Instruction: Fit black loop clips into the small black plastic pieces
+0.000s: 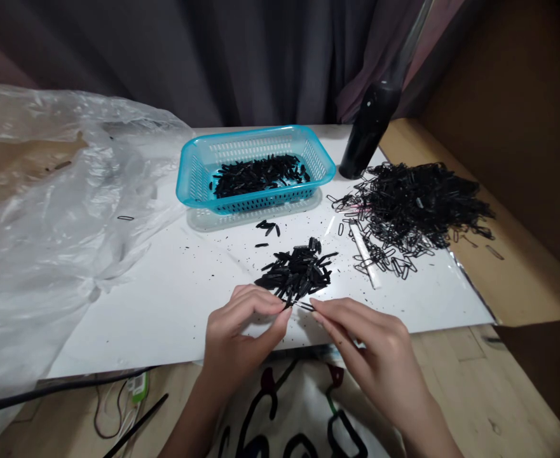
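My left hand (244, 334) and my right hand (372, 353) meet at the near edge of a white board (165, 299). Between their fingertips they pinch one small black clip (301, 306), the left at one end and the right at the other. Just beyond the fingertips lies a small heap of short black pieces (299, 270). A large tangle of black wire clips (413, 207) is spread to the right. A turquoise plastic basket (191, 175) at the back holds more short black pieces (258, 175).
A crumpled clear plastic bag (46, 210) covers the left side. A dark bottle-like object (368, 130) stands behind the wire clips. A white stick (365, 254) lies by the tangle. Cables (70, 385) run under the board's near left edge. A brown wall (513, 114) rises at right.
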`<state>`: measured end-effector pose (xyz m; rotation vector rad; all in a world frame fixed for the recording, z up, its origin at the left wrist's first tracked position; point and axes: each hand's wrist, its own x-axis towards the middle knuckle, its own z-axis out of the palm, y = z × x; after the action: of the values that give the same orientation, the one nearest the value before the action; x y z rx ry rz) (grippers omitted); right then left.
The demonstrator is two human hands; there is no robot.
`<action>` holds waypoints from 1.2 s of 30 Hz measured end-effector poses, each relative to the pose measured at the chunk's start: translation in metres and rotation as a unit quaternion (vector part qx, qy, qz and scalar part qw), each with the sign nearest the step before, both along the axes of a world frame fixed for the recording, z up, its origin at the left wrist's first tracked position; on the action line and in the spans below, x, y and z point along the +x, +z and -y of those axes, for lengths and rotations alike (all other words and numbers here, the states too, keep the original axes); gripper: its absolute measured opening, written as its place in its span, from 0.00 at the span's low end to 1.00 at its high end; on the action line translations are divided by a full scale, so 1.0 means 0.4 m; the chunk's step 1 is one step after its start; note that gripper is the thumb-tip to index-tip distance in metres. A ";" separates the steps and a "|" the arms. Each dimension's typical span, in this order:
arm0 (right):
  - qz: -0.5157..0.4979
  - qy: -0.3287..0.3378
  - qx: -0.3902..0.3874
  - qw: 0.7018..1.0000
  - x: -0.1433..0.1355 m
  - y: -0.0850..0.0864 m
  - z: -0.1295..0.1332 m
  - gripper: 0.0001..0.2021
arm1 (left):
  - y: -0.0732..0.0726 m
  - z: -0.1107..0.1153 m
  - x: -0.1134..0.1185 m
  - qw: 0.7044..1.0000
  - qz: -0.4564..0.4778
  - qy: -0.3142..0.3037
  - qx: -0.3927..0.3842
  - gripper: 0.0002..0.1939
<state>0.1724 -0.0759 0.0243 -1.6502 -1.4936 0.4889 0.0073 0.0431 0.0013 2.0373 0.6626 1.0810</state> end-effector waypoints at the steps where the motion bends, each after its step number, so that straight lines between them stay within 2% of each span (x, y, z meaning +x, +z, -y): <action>1: -0.014 0.002 -0.011 1.000 0.004 0.001 -0.001 0.11 | -0.002 -0.003 0.000 1.000 0.001 -0.008 0.009 0.10; 6: -0.073 -0.006 -0.048 0.996 0.018 -0.003 -0.009 0.08 | -0.008 -0.019 -0.001 0.999 -0.001 -0.050 0.015 0.12; 12: -0.150 0.000 -0.052 0.987 0.025 -0.012 -0.026 0.08 | -0.011 -0.019 -0.001 0.996 0.007 -0.058 -0.061 0.11; 18: -0.200 -0.015 -0.044 0.979 0.018 -0.007 -0.029 0.07 | -0.011 -0.010 0.001 0.987 0.016 -0.034 -0.155 0.10; 23: -0.236 0.004 -0.031 0.971 0.000 0.004 -0.021 0.06 | -0.009 -0.003 0.016 0.980 -0.011 0.019 -0.200 0.08; 26: -0.208 -0.018 0.005 0.978 -0.004 0.003 -0.020 0.06 | -0.010 0.000 0.019 0.977 -0.003 0.039 -0.211 0.07; 29: -0.138 -0.038 0.052 0.988 -0.002 -0.007 -0.018 0.09 | -0.010 0.001 0.015 0.975 0.014 0.048 -0.216 0.07; 36: -0.008 -0.026 0.075 0.997 0.003 -0.017 -0.008 0.12 | -0.011 0.004 0.010 0.973 0.005 0.046 -0.228 0.08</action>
<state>0.1736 -0.0726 0.0173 -1.5593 -1.4354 0.3519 0.0114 0.0417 -0.0030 1.6166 0.9150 0.8907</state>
